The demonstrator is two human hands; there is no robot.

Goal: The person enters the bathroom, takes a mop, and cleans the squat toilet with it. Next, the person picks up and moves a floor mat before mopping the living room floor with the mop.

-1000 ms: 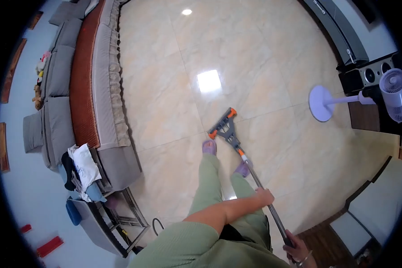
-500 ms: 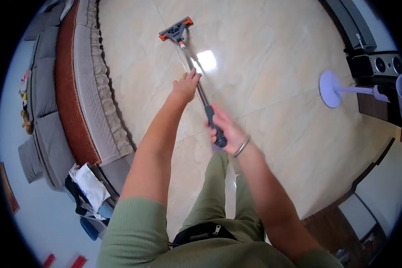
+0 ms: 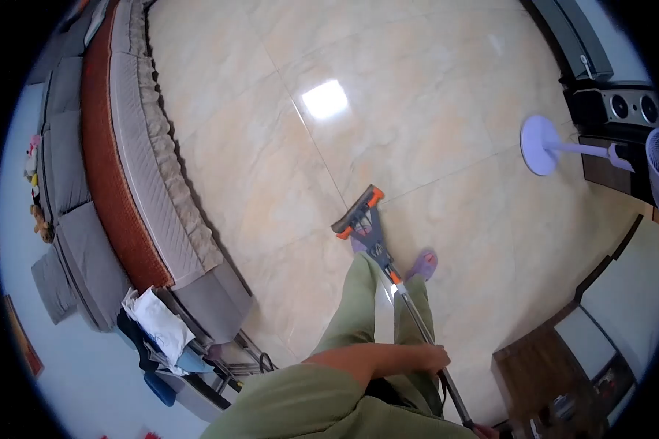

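Observation:
A sponge mop [image 3: 379, 252] with a grey and orange head slants across the front of my legs. Its head is turned up near my feet and looks raised off the tiles. My left hand [image 3: 433, 358] is wrapped around the metal pole, with my forearm crossing in front of my body. At the bottom edge, a small part of my right hand [image 3: 485, 432] shows at the grip end of the pole, closed around it; most of that hand is cut off.
Glossy beige tiles [image 3: 432, 95] stretch ahead. A grey sofa [image 3: 135, 139] with a frilled cover runs along the left, clothes [image 3: 157, 329] piled at its near end. To the right are a lilac fan base [image 3: 540, 146], a speaker [image 3: 630, 106] and a brown wooden cabinet [image 3: 538, 373].
The mop has come back from far out on the floor toward my body, its head now by my feet. Both hands have drawn down and to the right with the pole.

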